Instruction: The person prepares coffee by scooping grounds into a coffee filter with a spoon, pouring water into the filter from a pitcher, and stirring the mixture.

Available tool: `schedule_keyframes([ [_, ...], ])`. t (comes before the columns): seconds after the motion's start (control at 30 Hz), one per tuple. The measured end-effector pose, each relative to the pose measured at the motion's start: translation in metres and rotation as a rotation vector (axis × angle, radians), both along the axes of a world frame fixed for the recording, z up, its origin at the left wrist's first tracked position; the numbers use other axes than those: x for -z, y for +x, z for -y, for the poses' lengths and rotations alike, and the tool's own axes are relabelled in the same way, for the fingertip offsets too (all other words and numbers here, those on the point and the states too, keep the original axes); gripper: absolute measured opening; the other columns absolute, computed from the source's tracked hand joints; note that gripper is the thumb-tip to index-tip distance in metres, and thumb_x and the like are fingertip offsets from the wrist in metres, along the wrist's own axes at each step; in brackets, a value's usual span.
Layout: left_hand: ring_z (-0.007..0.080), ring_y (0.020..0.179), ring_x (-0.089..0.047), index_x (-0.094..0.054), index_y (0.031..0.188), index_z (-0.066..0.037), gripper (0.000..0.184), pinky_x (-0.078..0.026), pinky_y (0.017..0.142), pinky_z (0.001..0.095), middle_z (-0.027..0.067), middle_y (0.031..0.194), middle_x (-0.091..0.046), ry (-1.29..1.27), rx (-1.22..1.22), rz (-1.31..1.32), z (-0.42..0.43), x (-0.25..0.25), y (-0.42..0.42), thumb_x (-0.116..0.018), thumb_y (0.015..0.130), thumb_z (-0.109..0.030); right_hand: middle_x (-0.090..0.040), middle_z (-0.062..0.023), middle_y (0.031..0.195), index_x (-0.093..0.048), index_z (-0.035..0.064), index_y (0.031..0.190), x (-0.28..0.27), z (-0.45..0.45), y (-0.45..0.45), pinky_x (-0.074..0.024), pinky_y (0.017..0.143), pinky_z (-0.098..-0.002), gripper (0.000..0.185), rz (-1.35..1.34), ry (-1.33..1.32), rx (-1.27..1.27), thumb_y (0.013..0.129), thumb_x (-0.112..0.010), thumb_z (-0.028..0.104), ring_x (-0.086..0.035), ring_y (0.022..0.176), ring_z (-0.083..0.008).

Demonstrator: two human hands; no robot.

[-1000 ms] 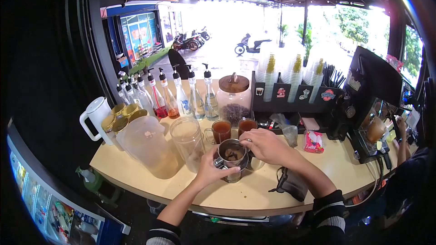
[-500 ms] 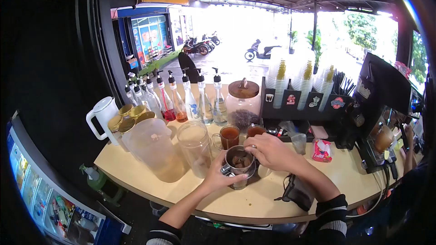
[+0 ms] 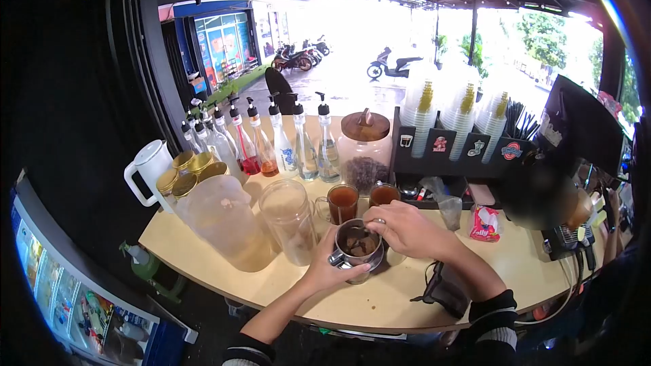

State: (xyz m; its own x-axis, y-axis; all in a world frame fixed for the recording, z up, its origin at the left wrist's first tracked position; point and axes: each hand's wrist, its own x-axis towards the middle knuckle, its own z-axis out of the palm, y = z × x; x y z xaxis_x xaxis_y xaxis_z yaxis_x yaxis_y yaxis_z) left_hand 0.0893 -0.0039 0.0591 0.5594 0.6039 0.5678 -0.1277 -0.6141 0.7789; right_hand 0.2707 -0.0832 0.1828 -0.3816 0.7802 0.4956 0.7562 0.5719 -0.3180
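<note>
A metal cup (image 3: 358, 240) with dark wet matter inside sits on top of a glass at the front of the counter. My left hand (image 3: 331, 261) is wrapped round the cup's left side, by its handle. Over the cup's right rim, my right hand (image 3: 400, 229) is closed in a pinch; what it holds is too small to make out. Just behind the cup stand a glass mug of reddish-brown drink (image 3: 343, 203) and a second glass of the same drink (image 3: 384, 194). To the left are a clear jar (image 3: 288, 220) and a large translucent pitcher (image 3: 224, 220).
Pump bottles (image 3: 281, 146), a white jug (image 3: 150, 169) and a wooden-lidded jar (image 3: 365, 152) line the back. A black cup rack (image 3: 461, 149), a pink packet (image 3: 484, 224), a black pouch (image 3: 444, 289) and a coffee machine (image 3: 569, 237) are at right. Part of another person shows far right.
The camera view has shifted, moving the scene rightward in the frame. Both hands remain at the metal cup, and the dark matter inside looks slightly rearranged.
</note>
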Motion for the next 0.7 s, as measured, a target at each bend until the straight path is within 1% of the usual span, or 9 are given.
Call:
schedule_keyframes([
  [0.07,0.0225,0.106,-0.054,-0.047,0.123,-0.001,0.074,-0.044,0.092,0.0355,0.0111,0.111,-0.052,0.015,-0.015,0.003,-0.001,0.001,0.0,-0.085,0.064,-0.025,-0.059,-0.0124,0.084,-0.055,0.008,0.098,-0.001,0.0,0.0,-0.0419,0.072,-0.0385,0.012,-0.006,-0.055,-0.022,0.091,-0.053,0.018,-0.056,0.078,-0.0299],
  [0.13,0.0229,0.105,-0.054,-0.047,0.123,-0.002,0.075,-0.044,0.091,0.0363,0.0111,0.111,-0.051,0.031,-0.017,-0.004,-0.002,0.003,0.001,-0.085,0.063,-0.025,-0.058,-0.0113,0.082,-0.058,0.0057,0.097,-0.002,-0.004,0.002,-0.0437,0.074,-0.0396,0.012,0.05,0.052,-0.004,0.091,-0.054,0.016,-0.055,0.08,-0.0305],
  [0.27,0.0232,0.106,-0.054,-0.047,0.125,-0.002,0.076,-0.043,0.093,0.0366,0.0112,0.112,-0.052,-0.014,-0.025,-0.007,0.0,-0.001,-0.001,-0.085,0.063,-0.026,-0.058,-0.0106,0.081,-0.058,0.0056,0.095,-0.005,0.001,-0.002,-0.0437,0.072,-0.0384,0.01,0.06,-0.008,-0.015,0.09,-0.055,0.014,-0.056,0.078,-0.029],
  [0.33,0.0235,0.108,-0.054,-0.048,0.125,-0.002,0.077,-0.043,0.094,0.0365,0.011,0.113,-0.053,-0.046,-0.004,-0.005,0.001,-0.001,0.0,-0.086,0.061,-0.025,-0.058,-0.0112,0.081,-0.059,0.0055,0.093,-0.004,0.003,0.0,-0.044,0.071,-0.0389,0.008,0.057,0.042,-0.028,0.089,-0.056,0.012,-0.056,0.078,-0.0297],
  [0.4,0.0235,0.108,-0.054,-0.048,0.125,-0.002,0.077,-0.043,0.095,0.0365,0.0109,0.113,-0.054,-0.091,0.005,0.008,0.003,-0.002,-0.001,-0.086,0.061,-0.025,-0.058,-0.0094,0.08,-0.056,0.008,0.094,0.004,0.001,0.003,-0.0418,0.071,-0.0383,0.009,0.059,0.084,-0.018,0.089,-0.056,0.015,-0.056,0.075,-0.0291],
  [0.53,0.0232,0.108,-0.054,-0.05,0.123,-0.001,0.076,-0.042,0.095,0.0366,0.0105,0.112,-0.055,-0.131,0.009,0.005,0.003,-0.002,-0.001,-0.087,0.06,-0.023,-0.059,-0.01,0.082,-0.055,0.0068,0.095,0.007,0.006,0.003,-0.0423,0.069,-0.0386,0.011,-0.034,-0.026,-0.031,0.087,-0.056,0.014,-0.056,0.076,-0.0301],
  [0.6,0.0227,0.107,-0.055,-0.051,0.122,-0.002,0.075,-0.043,0.094,0.0359,0.0106,0.112,-0.055,-0.131,0.013,0.017,0.004,-0.001,0.0,-0.087,0.06,-0.023,-0.059,-0.0104,0.084,-0.055,0.0067,0.097,0.005,0.007,0.002,-0.0427,0.069,-0.0401,0.012,-0.02,0.064,0.044,0.088,-0.056,0.014,-0.056,0.076,-0.0306],
  [0.67,0.0222,0.105,-0.055,-0.051,0.122,-0.002,0.074,-0.044,0.093,0.035,0.0109,0.112,-0.055,-0.169,0.025,0.022,0.004,-0.001,0.0,-0.087,0.06,-0.024,-0.059,-0.0112,0.084,-0.054,0.0066,0.097,0.014,0.007,0.001,-0.0433,0.069,-0.0415,0.011,-0.033,0.123,0.039,0.089,-0.055,0.014,-0.057,0.077,-0.0309],
  [0.7,0.0221,0.104,-0.056,-0.052,0.121,-0.002,0.073,-0.045,0.092,0.0347,0.011,0.111,-0.055,-0.122,-0.012,-0.003,0.004,-0.001,-0.002,-0.087,0.061,-0.024,-0.059,-0.0115,0.083,-0.054,0.0063,0.097,0.013,0.011,-0.001,-0.0436,0.069,-0.042,0.01,-0.071,0.03,0.034,0.089,-0.054,0.013,-0.058,0.078,-0.0313],
])
